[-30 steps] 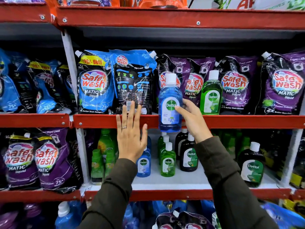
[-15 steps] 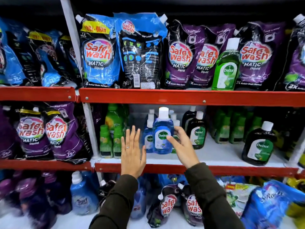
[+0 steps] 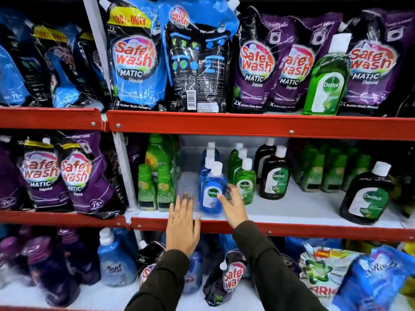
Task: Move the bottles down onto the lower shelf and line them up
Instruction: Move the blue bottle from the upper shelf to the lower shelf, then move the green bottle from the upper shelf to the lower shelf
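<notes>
Shelf labels: Safe wash, Dettol, Surf

"Safe wash MATIC liquid" on the blue pouch (image 3: 137, 59) at 11 o'clock and purple pouches (image 3: 256, 63); "Dettol" on the blue bottle (image 3: 213, 194), green bottle (image 3: 325, 84) and dark bottle (image 3: 366, 198); "Surf" on the bottle (image 3: 114, 263) at 7 o'clock.

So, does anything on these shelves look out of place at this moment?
Yes: one green bottle stands alone on the upper shelf among purple detergent pouches, while similar green bottles sit on the shelf below.
</notes>
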### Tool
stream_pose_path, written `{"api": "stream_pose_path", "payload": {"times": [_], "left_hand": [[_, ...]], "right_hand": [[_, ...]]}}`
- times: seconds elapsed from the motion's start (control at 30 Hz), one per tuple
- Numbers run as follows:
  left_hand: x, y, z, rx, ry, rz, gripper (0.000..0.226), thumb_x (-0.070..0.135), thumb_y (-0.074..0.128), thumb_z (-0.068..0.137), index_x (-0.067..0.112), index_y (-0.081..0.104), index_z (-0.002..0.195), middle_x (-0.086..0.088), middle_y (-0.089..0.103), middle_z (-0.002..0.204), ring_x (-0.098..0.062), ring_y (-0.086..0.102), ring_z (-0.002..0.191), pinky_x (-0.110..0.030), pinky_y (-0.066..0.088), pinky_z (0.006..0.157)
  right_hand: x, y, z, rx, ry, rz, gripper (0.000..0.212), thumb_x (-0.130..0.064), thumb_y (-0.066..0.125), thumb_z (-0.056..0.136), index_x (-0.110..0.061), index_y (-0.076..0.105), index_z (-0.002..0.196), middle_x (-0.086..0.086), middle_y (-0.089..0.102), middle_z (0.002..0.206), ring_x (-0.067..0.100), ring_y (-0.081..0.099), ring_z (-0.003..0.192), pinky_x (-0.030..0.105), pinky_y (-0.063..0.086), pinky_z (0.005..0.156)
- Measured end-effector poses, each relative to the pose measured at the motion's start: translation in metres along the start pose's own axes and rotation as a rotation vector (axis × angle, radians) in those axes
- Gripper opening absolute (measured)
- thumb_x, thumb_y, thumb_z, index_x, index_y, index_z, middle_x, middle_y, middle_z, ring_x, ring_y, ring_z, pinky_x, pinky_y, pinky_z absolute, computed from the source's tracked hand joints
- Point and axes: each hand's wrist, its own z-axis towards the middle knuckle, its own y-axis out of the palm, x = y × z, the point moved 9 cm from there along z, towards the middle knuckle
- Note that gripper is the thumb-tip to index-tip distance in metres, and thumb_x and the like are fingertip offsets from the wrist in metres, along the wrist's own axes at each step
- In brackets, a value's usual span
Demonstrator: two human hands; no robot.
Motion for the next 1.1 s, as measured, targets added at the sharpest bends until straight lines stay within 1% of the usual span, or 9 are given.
{"api": "stream_pose_path", "payload": {"times": [0.07, 0.1, 0.37, 0.53, 0.67, 0.8, 0.9, 0.97, 1.1], "left_hand": [[-0.001, 0.001, -0.001, 0.004, 0.002, 0.018, 0.064, 0.040, 0.030, 0.104, 0.007, 0.031, 0.159, -0.011, 0.024, 0.168, -0.029, 0.021, 0.156, -0.038, -0.001, 0.128], [-0.001, 0.002, -0.001, 0.004, 0.003, 0.023, 0.064, 0.040, 0.029, 0.104, 0.007, 0.029, 0.160, -0.011, 0.023, 0.168, -0.028, 0.019, 0.157, -0.038, -0.001, 0.128], [-0.001, 0.004, -0.002, 0.011, 0.004, 0.020, 0.064, 0.040, 0.030, 0.105, 0.008, 0.030, 0.160, -0.010, 0.023, 0.169, -0.028, 0.019, 0.157, -0.039, 0.001, 0.129], [-0.001, 0.005, -0.002, -0.006, -0.010, 0.028, 0.064, 0.040, 0.029, 0.105, 0.008, 0.029, 0.160, -0.010, 0.023, 0.169, -0.029, 0.019, 0.157, -0.040, 0.001, 0.129], [-0.001, 0.004, -0.002, -0.023, -0.013, 0.027, 0.063, 0.040, 0.029, 0.105, 0.008, 0.029, 0.160, -0.011, 0.024, 0.168, -0.030, 0.021, 0.157, -0.041, 0.003, 0.128], [-0.001, 0.001, -0.003, -0.019, -0.009, -0.002, 0.064, 0.041, 0.027, 0.105, 0.008, 0.030, 0.160, -0.010, 0.025, 0.168, -0.029, 0.021, 0.157, -0.039, -0.001, 0.128], [0.003, -0.007, -0.004, -0.011, -0.024, -0.110, 0.066, 0.044, 0.023, 0.105, 0.011, 0.022, 0.162, -0.005, 0.019, 0.171, -0.022, 0.009, 0.159, -0.042, 0.002, 0.130], [0.014, -0.021, -0.003, 0.036, -0.018, -0.177, 0.064, 0.041, 0.024, 0.106, 0.014, 0.018, 0.163, -0.002, 0.014, 0.172, -0.019, 0.003, 0.160, -0.047, 0.005, 0.130], [0.052, -0.053, 0.010, 0.149, 0.038, -0.214, 0.063, 0.034, 0.031, 0.105, 0.016, 0.017, 0.163, -0.002, 0.009, 0.173, -0.021, -0.001, 0.161, -0.043, -0.003, 0.130]], "right_hand": [[0.003, 0.006, 0.007, -0.018, 0.017, 0.027, 0.040, -0.001, 0.051, 0.097, -0.002, 0.041, 0.136, 0.006, 0.053, 0.128, 0.017, 0.054, 0.116, 0.026, 0.047, 0.097], [0.005, 0.009, 0.009, -0.027, 0.024, 0.034, 0.040, -0.001, 0.051, 0.097, -0.002, 0.042, 0.136, 0.006, 0.054, 0.127, 0.018, 0.055, 0.117, 0.030, 0.047, 0.099], [0.017, 0.014, 0.014, -0.041, 0.026, 0.039, 0.037, -0.002, 0.051, 0.097, -0.003, 0.044, 0.134, 0.005, 0.055, 0.123, 0.019, 0.056, 0.115, 0.031, 0.049, 0.097], [0.022, 0.018, 0.013, -0.060, 0.013, 0.046, 0.039, -0.005, 0.051, 0.098, -0.004, 0.041, 0.136, 0.012, 0.056, 0.133, 0.023, 0.057, 0.122, 0.033, 0.050, 0.100], [0.021, 0.018, 0.008, -0.057, -0.012, 0.036, 0.039, -0.007, 0.050, 0.099, -0.005, 0.041, 0.137, 0.013, 0.056, 0.133, 0.023, 0.057, 0.122, 0.031, 0.049, 0.100], [0.014, 0.009, -0.006, -0.025, -0.107, -0.092, 0.048, -0.020, 0.056, 0.098, -0.010, 0.038, 0.141, 0.008, 0.054, 0.140, 0.020, 0.053, 0.129, 0.037, 0.044, 0.111], [0.004, -0.008, -0.018, 0.059, -0.229, -0.318, 0.053, -0.034, 0.049, 0.099, -0.018, 0.034, 0.147, 0.004, 0.043, 0.151, 0.017, 0.040, 0.139, 0.033, 0.034, 0.116], [-0.010, -0.024, -0.028, 0.139, -0.328, -0.421, 0.052, -0.037, 0.045, 0.100, -0.022, 0.032, 0.148, 0.003, 0.041, 0.154, 0.017, 0.036, 0.143, 0.033, 0.033, 0.118], [-0.045, -0.055, -0.045, 0.286, -0.496, -0.559, 0.051, -0.034, 0.044, 0.101, -0.021, 0.033, 0.148, 0.000, 0.037, 0.157, 0.018, 0.022, 0.152, 0.041, 0.025, 0.123]]}}
